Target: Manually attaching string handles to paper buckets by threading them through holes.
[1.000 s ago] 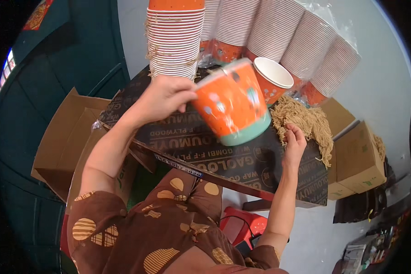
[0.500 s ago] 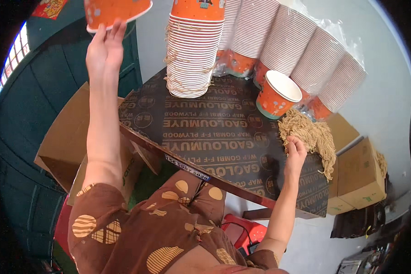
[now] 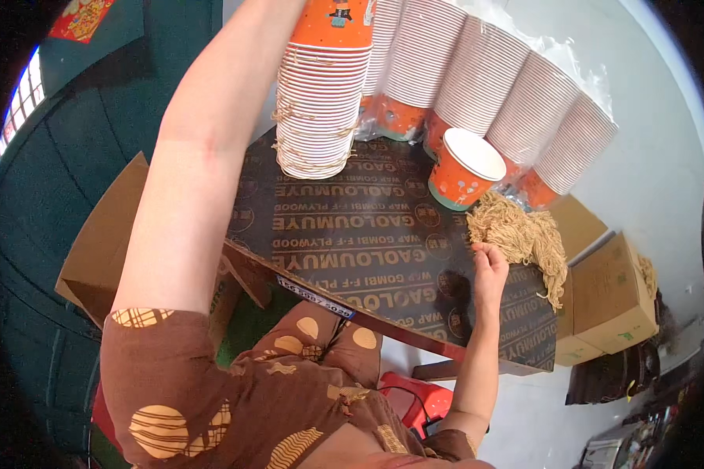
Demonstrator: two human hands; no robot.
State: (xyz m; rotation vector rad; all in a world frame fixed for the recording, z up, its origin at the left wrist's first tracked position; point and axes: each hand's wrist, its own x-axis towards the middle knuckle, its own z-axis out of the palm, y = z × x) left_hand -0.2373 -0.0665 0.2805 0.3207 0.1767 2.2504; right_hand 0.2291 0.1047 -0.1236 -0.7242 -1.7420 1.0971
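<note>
My left forearm crosses the upper left and leaves by the top edge beside the tall cup stack, so my left hand is out of sight. That stack of upside-down paper cups (image 3: 318,109) has white rims and an orange cup on top, with loops of tan string around several rims. My right hand (image 3: 490,268) is closed in a pinch at the near edge of a heap of tan string (image 3: 520,227); what its fingers hold, if anything, is too small to make out. Just behind the heap stands an upright orange paper cup (image 3: 463,176) with a white rim.
Tall plastic-wrapped cup stacks (image 3: 477,74) line the back of the dark printed plywood table (image 3: 344,258). Cardboard boxes stand at its right (image 3: 614,301) and left (image 3: 98,242). Under the table's front edge is a red stool (image 3: 418,399).
My left hand, which held an orange cup at the upper left, has moved up and right out of view toward the top of the stack. My right hand stays by the string, its fingers pinched.
</note>
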